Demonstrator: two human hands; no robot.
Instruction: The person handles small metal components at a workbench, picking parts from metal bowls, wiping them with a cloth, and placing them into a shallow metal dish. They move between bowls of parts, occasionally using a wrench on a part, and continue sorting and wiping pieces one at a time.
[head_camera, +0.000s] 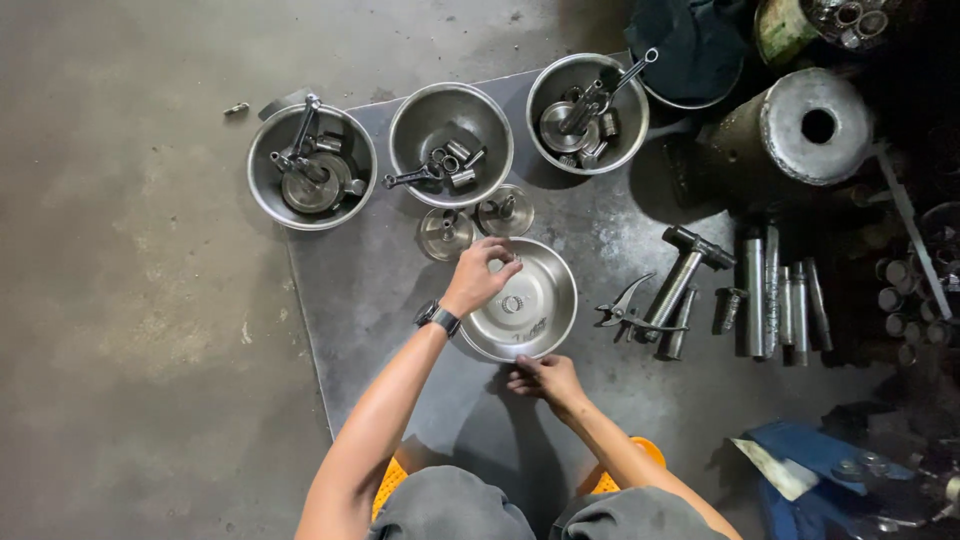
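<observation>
A person seated over a grey metal sheet (400, 300) laid on a stained concrete floor (130, 330), seen from above. At upper right stands a large metal cylinder (800, 130) with a round hole in its end face. Along the sheet's far edge sit three steel bowls: the left bowl (311, 167) holding a flywheel-like disc and rods, the middle bowl (450, 131) with a connecting rod and small sleeves, the right bowl (587, 113) with another disc and rod. A fourth, shallower steel bowl (545, 290) lies nearest the person, a small ring-shaped bearing (511, 303) resting at its centre. To its right lie a hammer (685, 270), a row of steel tubes and bars (775, 295), and a pair of pliers (628, 305). Two small round discs with centre shafts (475, 222) stand between the near bowl and the middle one. The left hand (478, 277), a watch at its wrist, hovers over the near bowl's far rim, its fingers pinched narrowly together around something too small to make out. The right hand (543, 377) rests at the bowl's near rim, fingers curled against the edge
</observation>
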